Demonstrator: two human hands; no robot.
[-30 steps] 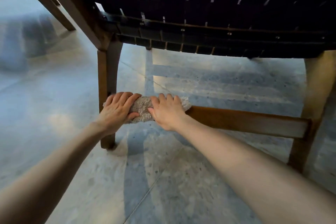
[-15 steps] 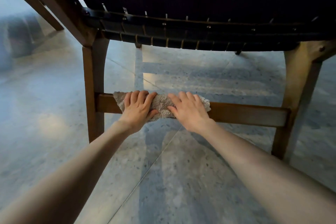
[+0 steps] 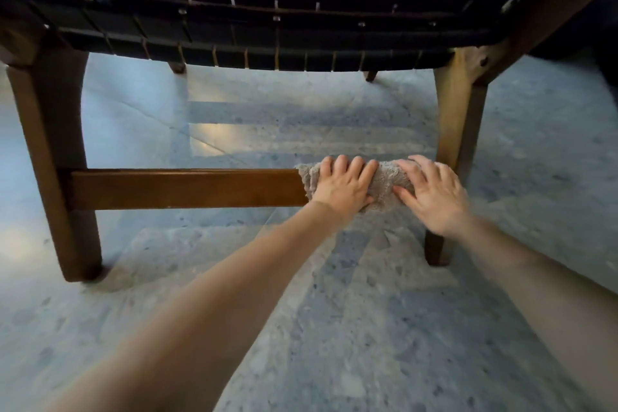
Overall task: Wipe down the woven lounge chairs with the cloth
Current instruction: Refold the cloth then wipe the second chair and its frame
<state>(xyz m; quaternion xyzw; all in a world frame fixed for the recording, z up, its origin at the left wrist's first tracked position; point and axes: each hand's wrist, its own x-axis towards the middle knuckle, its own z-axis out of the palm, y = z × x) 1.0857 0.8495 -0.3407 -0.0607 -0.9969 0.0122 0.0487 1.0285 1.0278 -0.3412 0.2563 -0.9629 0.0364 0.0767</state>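
A speckled grey-blue stone floor point(image 3: 368, 328) is seen beneath a dark woven-strap lounge chair point(image 3: 250, 27). At the right end of its smooth brown wooden crossbar point(image 3: 187, 187), a nubby grey terry cloth point(image 3: 384, 181) is draped, gripped by the curled left hand point(image 3: 344, 186) and pressed by the spread right hand point(image 3: 434, 194).

Cloth point(image 3: 384, 184) over crossbar point(image 3: 184, 189) at its right end, beside the leg point(image 3: 458, 130), under left hand point(image 3: 344, 186) and right hand point(image 3: 434, 194)

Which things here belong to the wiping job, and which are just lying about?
In the job: cloth, left hand, right hand, crossbar, woven seat, front legs.
Just there: floor, dark shape far right, unidentifiable.
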